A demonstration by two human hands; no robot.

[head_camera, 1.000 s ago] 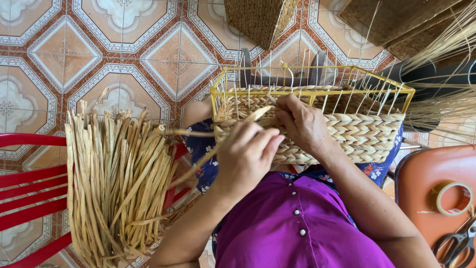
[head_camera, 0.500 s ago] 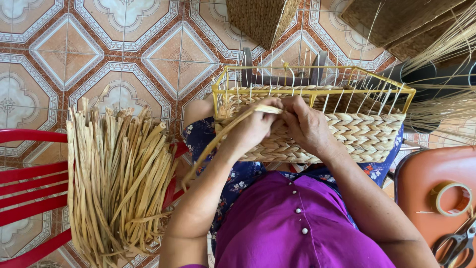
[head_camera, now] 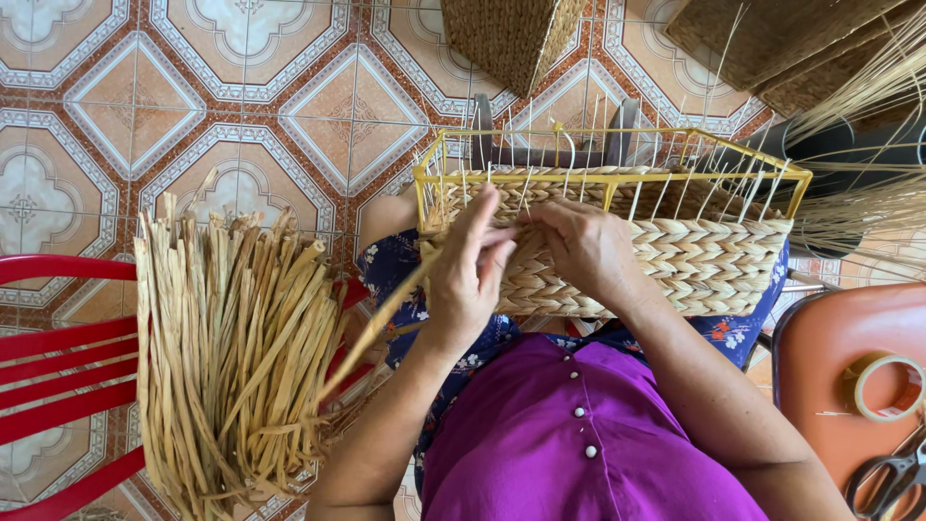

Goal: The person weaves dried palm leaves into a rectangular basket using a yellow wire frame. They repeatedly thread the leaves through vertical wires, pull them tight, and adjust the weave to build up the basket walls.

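Note:
A half-woven straw basket (head_camera: pixel 714 260) on a yellow wire frame (head_camera: pixel 617 178) rests on my lap. My left hand (head_camera: pixel 470 275) pinches a long straw strand (head_camera: pixel 376 328) against the basket's near left wall, the strand trailing down to the left. My right hand (head_camera: pixel 582 249) presses on the woven wall beside it, fingertips touching the same strand just under the yellow rim. Thin upright straw stakes rise from the weave along the frame.
A thick bundle of dried straw strands (head_camera: pixel 236 357) lies on a red chair (head_camera: pixel 58 376) at my left. An orange stool (head_camera: pixel 849 357) at the right carries a tape roll (head_camera: pixel 885 388) and scissors (head_camera: pixel 892 478). Finished woven baskets (head_camera: pixel 511 39) stand on the tiled floor beyond.
My left hand has risen from my lap up to the basket's rim, drawing the strand with it. The right hand stayed on the woven wall.

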